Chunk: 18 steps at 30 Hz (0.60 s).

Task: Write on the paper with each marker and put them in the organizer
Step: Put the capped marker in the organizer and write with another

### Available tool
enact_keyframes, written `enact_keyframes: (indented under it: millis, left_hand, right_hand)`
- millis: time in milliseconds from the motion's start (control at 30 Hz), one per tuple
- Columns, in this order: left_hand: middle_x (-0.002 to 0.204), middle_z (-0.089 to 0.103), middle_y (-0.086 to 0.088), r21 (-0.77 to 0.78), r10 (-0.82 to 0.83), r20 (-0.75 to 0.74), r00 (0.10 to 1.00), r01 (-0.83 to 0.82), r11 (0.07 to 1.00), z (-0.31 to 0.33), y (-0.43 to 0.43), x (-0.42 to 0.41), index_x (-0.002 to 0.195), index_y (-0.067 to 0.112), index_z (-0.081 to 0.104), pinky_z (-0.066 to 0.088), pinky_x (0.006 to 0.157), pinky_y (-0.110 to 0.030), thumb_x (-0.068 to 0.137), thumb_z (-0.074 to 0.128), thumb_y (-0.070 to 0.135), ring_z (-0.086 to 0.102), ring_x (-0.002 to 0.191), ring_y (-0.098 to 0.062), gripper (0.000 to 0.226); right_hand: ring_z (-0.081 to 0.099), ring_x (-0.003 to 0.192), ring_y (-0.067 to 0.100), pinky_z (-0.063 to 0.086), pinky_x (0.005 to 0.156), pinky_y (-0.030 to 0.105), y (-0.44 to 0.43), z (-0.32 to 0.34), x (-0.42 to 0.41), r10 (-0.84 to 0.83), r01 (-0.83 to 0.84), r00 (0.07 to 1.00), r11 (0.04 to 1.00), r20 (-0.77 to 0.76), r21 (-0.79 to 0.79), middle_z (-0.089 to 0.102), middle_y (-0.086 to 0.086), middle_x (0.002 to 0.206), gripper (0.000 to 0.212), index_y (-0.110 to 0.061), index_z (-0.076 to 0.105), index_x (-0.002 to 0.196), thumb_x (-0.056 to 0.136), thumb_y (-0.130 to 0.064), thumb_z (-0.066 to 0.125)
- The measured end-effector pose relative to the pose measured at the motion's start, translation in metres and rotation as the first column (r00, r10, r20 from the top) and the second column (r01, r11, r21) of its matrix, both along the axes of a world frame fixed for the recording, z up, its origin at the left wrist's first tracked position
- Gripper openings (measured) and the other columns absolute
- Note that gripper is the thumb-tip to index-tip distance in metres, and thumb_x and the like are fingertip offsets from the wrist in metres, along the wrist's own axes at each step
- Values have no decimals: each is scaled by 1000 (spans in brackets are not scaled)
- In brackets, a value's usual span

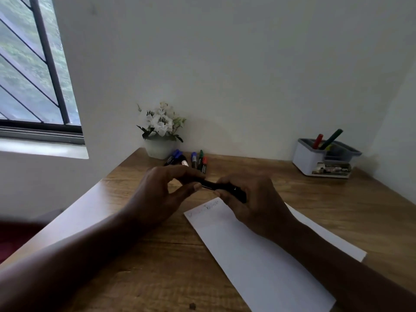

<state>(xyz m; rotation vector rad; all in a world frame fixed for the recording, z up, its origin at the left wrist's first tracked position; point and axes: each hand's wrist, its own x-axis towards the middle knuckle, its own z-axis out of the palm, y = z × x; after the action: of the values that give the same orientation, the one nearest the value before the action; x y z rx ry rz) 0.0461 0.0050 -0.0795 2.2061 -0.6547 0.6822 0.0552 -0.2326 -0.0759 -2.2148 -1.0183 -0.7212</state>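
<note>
Wooden tabletop (292, 199) under white walls: you hold the black marker (221, 188) between both hands, its long axis running 10 to 4 o'clock above the paper (247, 255). Your left hand (162, 190) pinches the 10 o'clock end, your right hand (252, 199) wraps the barrel. The organizer (308, 158) sits at 2 o'clock, nearer your right.
</note>
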Motion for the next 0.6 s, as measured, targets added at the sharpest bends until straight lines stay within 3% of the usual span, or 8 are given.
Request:
enact_keyframes:
  millis: [300,433,600]
  left_hand:
    - [110,72,26,-41,-43,-48,998,41,998,0,-3,-3,113,34,72,55,90,-26,88,71,30,66,106,6,26]
    - [110,73,24,-48,-64,-74,995,60,997,0,-2,-4,113,30,72,57,89,-28,88,71,26,67,105,5,25]
    - [107,73,24,-51,-76,-67,995,73,996,1,-1,-4,111,33,72,57,86,-23,87,71,29,69,101,4,24]
  right_hand:
    - [53,67,-12,35,61,5,4,3,-11,11,-12,999,1000,-48,-9,79,-1,96,25,-12,75,119,96,-18,67]
    - [55,70,-2,33,64,7,4,1,-12,-20,15,998,996,-60,-87,78,2,100,30,-14,71,126,99,-23,62]
    - [65,79,9,49,68,21,6,-2,-13,-69,69,998,986,5,-151,78,4,104,34,-14,68,128,99,-27,58]
